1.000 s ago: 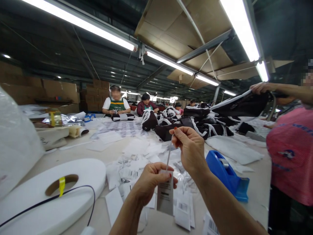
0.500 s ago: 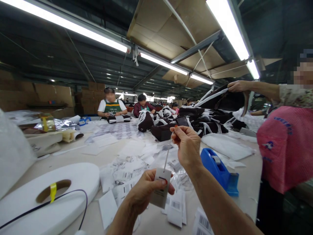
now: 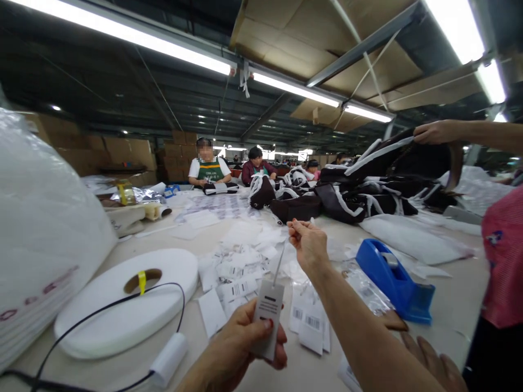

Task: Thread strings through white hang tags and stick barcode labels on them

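Observation:
My left hand (image 3: 245,337) is closed around a light grey hang tag (image 3: 269,299), the thumb lying across its printed face. A thin pale string (image 3: 280,260) runs up from the tag's top. My right hand (image 3: 309,247) pinches the upper end of this string, holding it fairly taut above the table. Just beyond the tag lies a spread of small printed white packets (image 3: 237,272). Barcode labels (image 3: 312,325) rest under and beside my right wrist.
A large white tape roll (image 3: 171,272) and a bulging plastic bag (image 3: 44,228) stand left. To the right are a blue tape dispenser (image 3: 392,280) and someone's fingers (image 3: 433,359). Dark bags (image 3: 339,201) with white trim are heaped behind; co-workers sit at the far side.
The view has swung left, so table things appear further right. A clear plastic packet and fingers now show beside my right forearm. Both my hands keep their hold on tag and string.

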{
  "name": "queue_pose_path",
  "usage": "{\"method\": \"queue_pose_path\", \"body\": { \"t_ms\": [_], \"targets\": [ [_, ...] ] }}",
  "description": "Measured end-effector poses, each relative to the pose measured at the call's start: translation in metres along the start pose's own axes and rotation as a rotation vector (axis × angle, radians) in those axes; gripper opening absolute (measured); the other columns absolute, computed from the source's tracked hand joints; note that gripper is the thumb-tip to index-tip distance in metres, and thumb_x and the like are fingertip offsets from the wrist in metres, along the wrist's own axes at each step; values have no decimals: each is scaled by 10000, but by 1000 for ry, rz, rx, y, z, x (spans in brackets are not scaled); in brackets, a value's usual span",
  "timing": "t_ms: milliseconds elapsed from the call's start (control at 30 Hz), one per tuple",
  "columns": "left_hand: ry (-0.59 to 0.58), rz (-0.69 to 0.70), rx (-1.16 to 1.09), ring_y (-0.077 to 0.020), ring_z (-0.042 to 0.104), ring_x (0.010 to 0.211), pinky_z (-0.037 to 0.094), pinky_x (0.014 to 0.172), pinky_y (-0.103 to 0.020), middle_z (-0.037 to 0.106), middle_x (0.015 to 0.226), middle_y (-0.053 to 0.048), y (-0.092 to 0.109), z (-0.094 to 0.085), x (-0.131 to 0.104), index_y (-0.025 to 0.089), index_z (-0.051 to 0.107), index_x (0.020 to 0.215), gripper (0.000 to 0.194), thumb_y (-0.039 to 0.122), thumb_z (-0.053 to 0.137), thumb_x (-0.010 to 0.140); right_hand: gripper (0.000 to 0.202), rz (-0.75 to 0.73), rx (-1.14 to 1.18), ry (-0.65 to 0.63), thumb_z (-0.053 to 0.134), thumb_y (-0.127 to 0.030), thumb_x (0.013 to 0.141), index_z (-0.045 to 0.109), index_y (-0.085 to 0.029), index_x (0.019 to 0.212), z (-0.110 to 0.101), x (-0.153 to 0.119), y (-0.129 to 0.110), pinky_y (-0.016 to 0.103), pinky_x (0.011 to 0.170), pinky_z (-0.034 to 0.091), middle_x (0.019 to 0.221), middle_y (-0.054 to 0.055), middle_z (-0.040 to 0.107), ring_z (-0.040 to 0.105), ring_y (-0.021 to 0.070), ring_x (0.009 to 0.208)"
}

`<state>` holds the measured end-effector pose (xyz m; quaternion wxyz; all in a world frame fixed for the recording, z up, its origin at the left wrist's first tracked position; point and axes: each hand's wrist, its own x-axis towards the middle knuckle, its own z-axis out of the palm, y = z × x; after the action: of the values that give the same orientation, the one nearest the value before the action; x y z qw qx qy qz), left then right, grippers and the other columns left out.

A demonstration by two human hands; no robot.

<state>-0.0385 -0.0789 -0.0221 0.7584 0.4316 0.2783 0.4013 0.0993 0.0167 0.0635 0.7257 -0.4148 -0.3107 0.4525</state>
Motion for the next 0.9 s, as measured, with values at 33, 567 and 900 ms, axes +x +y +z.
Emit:
{"method": "queue_pose_path", "body": {
  "t_ms": [33, 567, 900],
  "targets": [
    [43, -14, -8, -149, 593, 479, 442, 497, -289, 640, 659, -47, -3, -1, -5, 112, 511, 933, 205, 175, 543, 741, 99, 48, -33, -14, 536, -157, 856, 562, -110, 772, -1, 0, 9, 162, 418, 422, 689, -34, 577, 518, 53, 493],
    [505, 117, 782, -186, 537, 625, 427, 600, -305, 548, 728, -43, -29, -25, -11, 156, 523, 1015, 266, 150, 359, 805, 328, 182, -683, -460, 685, -397, 633, 583, -144, 452, -26, -78, 60, 221, 373, 287, 389, -18, 534, 474, 98, 331],
    [510, 174, 1237, -309, 433, 1120, 307, 946, -414, 470, 1255, -198, -14, -12, -24, 59, 338, 1320, 656, 107, 540, 697, 96, 279, -507, -493, 492, -144, 555, 581, -136, 589, -37, -81, 61, 181, 401, 318, 463, -54, 521, 468, 67, 391]
  ]
}}
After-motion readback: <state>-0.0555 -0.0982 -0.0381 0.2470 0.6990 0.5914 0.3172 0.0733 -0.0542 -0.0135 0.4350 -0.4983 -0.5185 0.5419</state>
